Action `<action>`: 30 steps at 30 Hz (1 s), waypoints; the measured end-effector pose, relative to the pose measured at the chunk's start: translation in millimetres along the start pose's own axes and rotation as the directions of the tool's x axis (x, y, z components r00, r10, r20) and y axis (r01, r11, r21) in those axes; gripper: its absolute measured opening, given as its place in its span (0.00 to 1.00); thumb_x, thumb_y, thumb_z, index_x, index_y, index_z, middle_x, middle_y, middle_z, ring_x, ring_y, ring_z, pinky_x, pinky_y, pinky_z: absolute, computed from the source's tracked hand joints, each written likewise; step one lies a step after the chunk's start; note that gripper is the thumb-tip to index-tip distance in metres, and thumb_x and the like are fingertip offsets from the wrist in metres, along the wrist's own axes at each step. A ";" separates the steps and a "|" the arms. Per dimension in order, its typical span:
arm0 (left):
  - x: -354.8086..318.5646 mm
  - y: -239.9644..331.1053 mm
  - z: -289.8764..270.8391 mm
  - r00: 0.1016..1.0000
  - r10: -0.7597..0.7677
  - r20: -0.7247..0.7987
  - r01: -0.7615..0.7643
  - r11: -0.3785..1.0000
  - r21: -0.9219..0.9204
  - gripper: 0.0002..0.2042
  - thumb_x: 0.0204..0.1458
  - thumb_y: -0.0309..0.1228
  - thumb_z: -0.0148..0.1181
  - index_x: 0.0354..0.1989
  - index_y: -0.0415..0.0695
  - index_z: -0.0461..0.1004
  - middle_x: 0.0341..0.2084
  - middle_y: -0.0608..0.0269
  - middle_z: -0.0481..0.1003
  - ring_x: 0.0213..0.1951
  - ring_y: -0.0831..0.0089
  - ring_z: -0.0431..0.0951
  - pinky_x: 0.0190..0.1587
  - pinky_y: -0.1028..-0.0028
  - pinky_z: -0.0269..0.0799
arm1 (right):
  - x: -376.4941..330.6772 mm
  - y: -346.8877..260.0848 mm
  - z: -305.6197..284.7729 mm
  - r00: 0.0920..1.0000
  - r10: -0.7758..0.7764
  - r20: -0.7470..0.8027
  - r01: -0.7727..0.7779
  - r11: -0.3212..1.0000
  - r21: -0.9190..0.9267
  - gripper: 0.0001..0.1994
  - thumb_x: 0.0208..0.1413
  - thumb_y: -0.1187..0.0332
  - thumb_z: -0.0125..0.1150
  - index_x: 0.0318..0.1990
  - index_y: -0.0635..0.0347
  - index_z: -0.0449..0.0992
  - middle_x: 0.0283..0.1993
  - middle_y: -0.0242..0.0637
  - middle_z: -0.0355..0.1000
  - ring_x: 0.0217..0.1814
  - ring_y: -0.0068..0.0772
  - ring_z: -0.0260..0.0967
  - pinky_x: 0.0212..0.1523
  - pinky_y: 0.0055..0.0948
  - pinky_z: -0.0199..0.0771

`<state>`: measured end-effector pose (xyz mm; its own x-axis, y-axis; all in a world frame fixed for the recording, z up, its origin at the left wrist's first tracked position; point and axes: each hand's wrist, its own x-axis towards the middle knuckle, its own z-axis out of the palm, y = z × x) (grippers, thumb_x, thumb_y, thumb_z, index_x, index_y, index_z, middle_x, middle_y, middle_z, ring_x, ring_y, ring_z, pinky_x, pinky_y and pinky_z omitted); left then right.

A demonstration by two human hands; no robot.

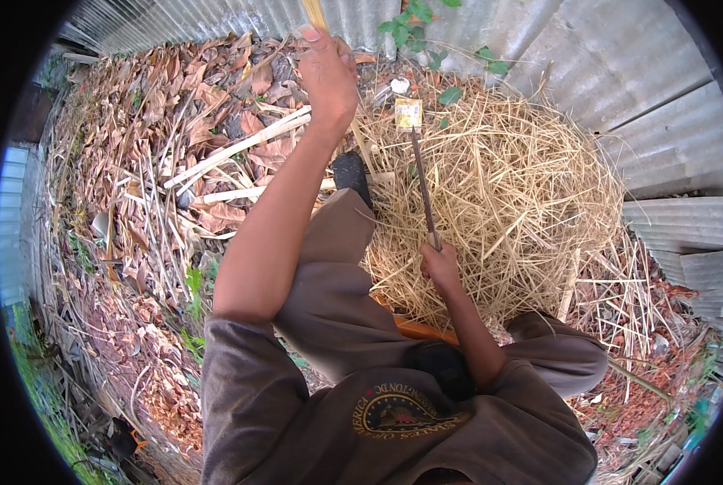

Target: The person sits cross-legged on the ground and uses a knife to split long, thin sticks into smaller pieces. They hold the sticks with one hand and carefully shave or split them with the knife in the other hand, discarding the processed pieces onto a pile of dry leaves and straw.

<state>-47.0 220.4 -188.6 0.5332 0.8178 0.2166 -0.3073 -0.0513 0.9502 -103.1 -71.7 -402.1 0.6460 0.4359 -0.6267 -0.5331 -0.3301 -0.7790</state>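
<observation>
Straw heap (499, 194) beneath both hands

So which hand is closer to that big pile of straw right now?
The right hand. It grips a long thin blade directly over the straw pile. The left hand is raised off to the pile's left, holding a pale strip.

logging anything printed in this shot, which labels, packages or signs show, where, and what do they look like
Small square yellow paper label: on the far end of the thin dark tool held by the right hand, over the pale straw pile; faint dark marks.
Round printed emblem: on the chest of the person's grey-brown shirt, bottom of the picture; dark disc, yellow ring of lettering.
No packages, signs or screens show.
</observation>
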 end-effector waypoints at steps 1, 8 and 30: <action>-1.0 -2.7 -0.6 0.999 0.030 -0.014 -0.030 1.000 0.003 0.35 0.54 0.69 0.30 0.13 0.47 0.54 0.11 0.71 0.55 0.14 0.81 0.56 0.18 0.79 0.54 | 0.8 2.4 -0.1 1.000 0.008 -0.005 -0.008 1.000 -0.019 0.10 0.50 0.67 0.57 0.21 0.57 0.66 0.15 0.28 0.59 0.14 0.20 0.56 0.16 0.27 0.55; -3.3 10.1 1.4 0.995 0.078 -0.067 -0.083 0.993 -0.082 0.36 0.54 0.69 0.29 0.12 0.46 0.53 0.11 0.71 0.55 0.16 0.81 0.57 0.19 0.79 0.55 | 1.7 3.7 2.4 0.999 0.027 -0.022 -0.028 0.998 -0.063 0.10 0.50 0.66 0.55 0.21 0.58 0.66 0.15 0.29 0.60 0.15 0.21 0.57 0.18 0.28 0.56; -4.3 16.2 -6.0 0.993 0.078 -0.087 -0.080 0.996 -0.024 0.37 0.51 0.72 0.25 0.13 0.47 0.51 0.10 0.72 0.51 0.13 0.81 0.50 0.17 0.78 0.45 | 11.4 12.2 27.8 0.999 0.031 0.043 -0.030 0.999 -0.031 0.09 0.52 0.71 0.54 0.22 0.57 0.63 0.14 0.27 0.55 0.11 0.20 0.53 0.11 0.25 0.51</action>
<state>-59.1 219.5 -175.5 0.4368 0.8581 0.2698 -0.3681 -0.1031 0.9241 -117.3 -47.5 -418.2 0.6051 0.4606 -0.6494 -0.5349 -0.3688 -0.7601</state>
